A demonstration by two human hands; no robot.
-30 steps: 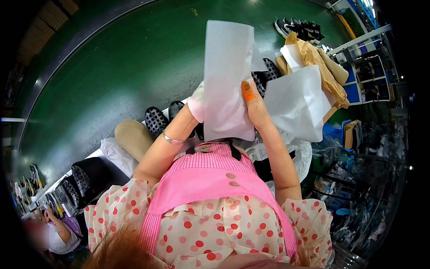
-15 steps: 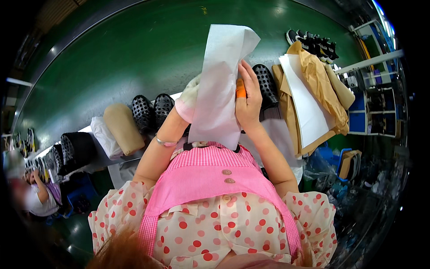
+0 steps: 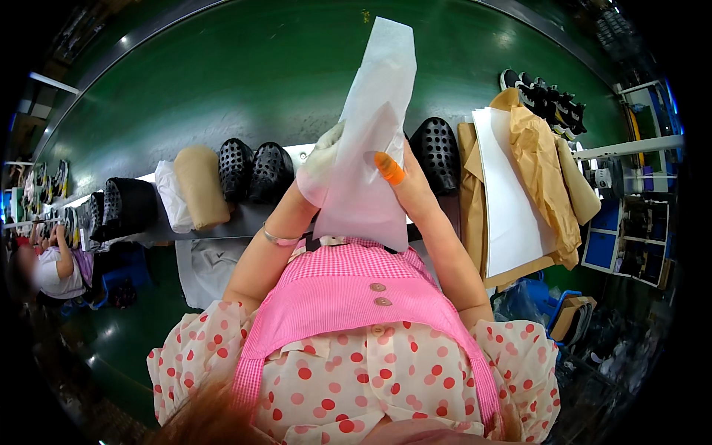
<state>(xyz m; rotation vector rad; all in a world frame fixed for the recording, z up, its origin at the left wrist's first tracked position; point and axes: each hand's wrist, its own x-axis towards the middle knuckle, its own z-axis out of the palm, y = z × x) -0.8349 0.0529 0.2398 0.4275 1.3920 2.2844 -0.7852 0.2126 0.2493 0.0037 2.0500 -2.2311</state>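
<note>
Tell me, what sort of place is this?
Probably a shoe workshop or packing area: dotted black, round-toed shoes stand along a long, dark bench, black-and-white sneakers sit in a row at upper right, and a thin, whitish, translucent sheet is being held.

Thin white translucent sheet (image 3: 363, 133), creased
I see it run from upper centre to mid-frame, top leaning slightly right.
</note>
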